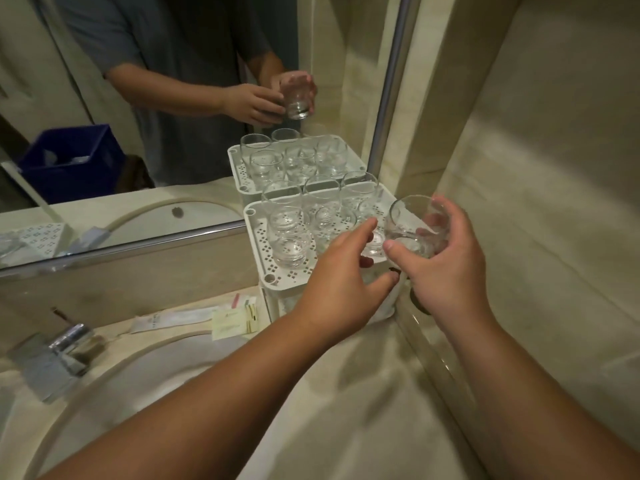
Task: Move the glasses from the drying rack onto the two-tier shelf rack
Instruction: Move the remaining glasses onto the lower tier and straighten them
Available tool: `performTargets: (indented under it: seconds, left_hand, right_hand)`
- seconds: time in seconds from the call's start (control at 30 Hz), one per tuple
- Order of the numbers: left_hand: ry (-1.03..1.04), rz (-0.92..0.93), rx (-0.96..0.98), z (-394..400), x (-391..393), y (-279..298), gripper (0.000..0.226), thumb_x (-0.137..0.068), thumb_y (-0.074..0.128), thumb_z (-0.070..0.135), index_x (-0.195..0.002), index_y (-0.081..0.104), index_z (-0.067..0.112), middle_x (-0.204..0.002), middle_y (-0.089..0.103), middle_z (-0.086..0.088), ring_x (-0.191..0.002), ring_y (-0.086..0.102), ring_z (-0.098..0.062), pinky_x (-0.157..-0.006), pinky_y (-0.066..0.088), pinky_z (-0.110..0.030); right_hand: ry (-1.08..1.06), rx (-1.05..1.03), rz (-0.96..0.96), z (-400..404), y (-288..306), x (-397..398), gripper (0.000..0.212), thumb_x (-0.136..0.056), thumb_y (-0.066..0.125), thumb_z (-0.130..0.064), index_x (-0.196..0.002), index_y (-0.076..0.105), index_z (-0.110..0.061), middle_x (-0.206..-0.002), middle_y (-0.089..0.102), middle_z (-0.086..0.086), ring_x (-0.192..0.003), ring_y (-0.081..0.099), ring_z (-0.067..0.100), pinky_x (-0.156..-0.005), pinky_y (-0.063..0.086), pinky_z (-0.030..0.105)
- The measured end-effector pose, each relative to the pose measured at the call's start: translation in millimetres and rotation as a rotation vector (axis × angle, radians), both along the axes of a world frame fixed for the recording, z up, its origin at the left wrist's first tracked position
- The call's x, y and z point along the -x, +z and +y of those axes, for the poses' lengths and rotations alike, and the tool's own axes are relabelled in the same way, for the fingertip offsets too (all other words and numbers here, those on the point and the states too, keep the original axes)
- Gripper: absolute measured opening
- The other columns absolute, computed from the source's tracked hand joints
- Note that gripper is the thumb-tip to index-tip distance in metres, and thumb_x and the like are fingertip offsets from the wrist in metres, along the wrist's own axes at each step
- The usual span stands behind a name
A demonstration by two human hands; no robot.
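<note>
A white perforated two-tier shelf rack (258,233) stands in the counter's back right corner against the mirror. Several clear glasses (289,242) stand on its top tier. My right hand (446,268) grips one clear glass (414,225), tilted, above the rack's right front corner. My left hand (343,275) reaches over the rack's front edge with fingers spread and relaxed, its fingertips close to a glass (374,244) on the top tier; it holds nothing. The lower tier is mostly hidden behind my hands.
A round basin (145,368) with a chrome tap (65,344) fills the left of the counter. Paper sachets (228,322) lie beside the rack's foot. The mirror (138,98) reflects the rack, my hands and a blue crate. A tiled wall (536,202) closes the right side.
</note>
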State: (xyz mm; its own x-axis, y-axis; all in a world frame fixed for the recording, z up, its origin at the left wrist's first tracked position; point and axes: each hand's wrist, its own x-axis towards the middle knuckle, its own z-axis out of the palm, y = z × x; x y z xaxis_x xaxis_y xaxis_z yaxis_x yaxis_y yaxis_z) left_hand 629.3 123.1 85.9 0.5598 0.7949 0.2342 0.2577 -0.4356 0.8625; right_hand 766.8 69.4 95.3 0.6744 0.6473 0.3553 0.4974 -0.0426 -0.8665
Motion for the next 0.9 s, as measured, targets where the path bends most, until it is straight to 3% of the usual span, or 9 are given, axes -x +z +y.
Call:
performTargets:
  seconds: [0.2, 0.37, 0.47, 0.57, 0.7, 0.9]
  left_hand:
    - [0.031, 0.075, -0.063, 12, -17, 4, 0.073, -0.087, 0.073, 0.034, -0.151, 0.036, 0.034, -0.135, 0.052, 0.010, -0.105, 0.058, -0.003, -0.090, 0.055, -0.033]
    - [0.058, 0.175, -0.196, 28, -31, 9, 0.067, -0.089, 0.069, 0.035, -0.149, 0.041, 0.026, -0.140, 0.052, 0.004, -0.121, 0.053, -0.012, -0.102, 0.049, -0.035]
    - [0.100, 0.330, -0.426, 38, -38, 10, 0.060, -0.090, 0.066, 0.036, -0.145, 0.046, 0.021, -0.139, 0.053, -0.001, -0.128, 0.048, -0.021, -0.106, 0.042, -0.036]
    - [0.148, 0.503, -0.627, 50, -44, 11, 0.059, -0.089, 0.064, 0.041, -0.142, 0.049, 0.021, -0.139, 0.055, -0.003, -0.132, 0.045, -0.024, -0.107, 0.040, -0.044]
    - [0.170, 0.636, -0.614, 69, -55, 10, 0.066, -0.088, 0.061, 0.055, -0.144, 0.045, 0.023, -0.146, 0.051, -0.002, -0.141, 0.038, -0.026, -0.112, 0.031, -0.047]
    - [0.158, 0.729, -0.529, 87, -63, 2, 0.073, -0.085, 0.059, 0.066, -0.142, 0.046, 0.023, -0.144, 0.056, -0.001, -0.145, 0.034, -0.030, -0.111, 0.030, -0.051]
  right_hand:
    - [-0.100, -0.010, -0.051, 21, 10, -48, 0.084, -0.062, 0.083, -0.051, -0.135, 0.044, -0.041, -0.120, 0.059, -0.017, -0.108, 0.059, 0.007, -0.090, 0.049, 0.027]
    - [-0.115, 0.029, -0.029, 49, 11, -74, 0.086, -0.065, 0.085, -0.048, -0.139, 0.043, -0.035, -0.128, 0.058, -0.011, -0.114, 0.057, 0.012, -0.094, 0.049, 0.032]
    - [-0.093, 0.040, 0.022, 64, 7, -81, 0.086, -0.067, 0.086, -0.044, -0.140, 0.041, -0.035, -0.134, 0.055, -0.010, -0.119, 0.055, 0.011, -0.098, 0.048, 0.034]
    - [-0.064, 0.023, 0.092, 78, 2, -82, 0.087, -0.067, 0.086, -0.042, -0.142, 0.040, -0.035, -0.129, 0.054, -0.013, -0.113, 0.056, 0.008, -0.086, 0.046, 0.022]
    - [-0.037, 0.028, 0.165, 94, -6, -80, 0.087, -0.069, 0.085, -0.039, -0.143, 0.039, -0.032, -0.120, 0.051, -0.017, -0.106, 0.055, 0.006, -0.072, 0.038, 0.013]
    - [-0.045, 0.074, 0.192, 113, -9, -83, 0.089, -0.069, 0.084, -0.041, -0.144, 0.038, -0.028, -0.123, 0.054, -0.012, -0.110, 0.056, 0.010, -0.082, 0.045, 0.020]
